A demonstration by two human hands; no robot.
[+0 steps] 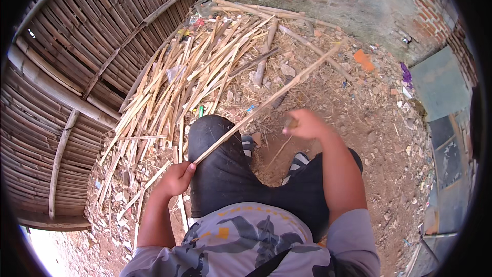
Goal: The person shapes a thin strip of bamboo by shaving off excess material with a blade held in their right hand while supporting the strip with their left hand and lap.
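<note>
A long, pale bamboo strip (266, 103) slants across my right-leaning view, from low left up to the far right, passing over my left knee. My left hand (179, 178) is closed on its near end, thumb on top. To the right of the strip, apart from it, my right hand (307, 124) is closed around a brown wooden handle (291, 122). Whatever the handle belongs to is mostly hidden by the fist. Below that hand a thin brown line (279, 152) runs toward the ground; I cannot tell whether it joins the handle.
A heap of split bamboo strips (205, 61) covers the ground ahead and left. A slatted bamboo wall (102, 36) stands at left, a brick wall (333, 0) at the back. Bamboo poles (265, 56), an orange scrap (364, 60) and rubble lie about; grey panels (442, 83) lean at right.
</note>
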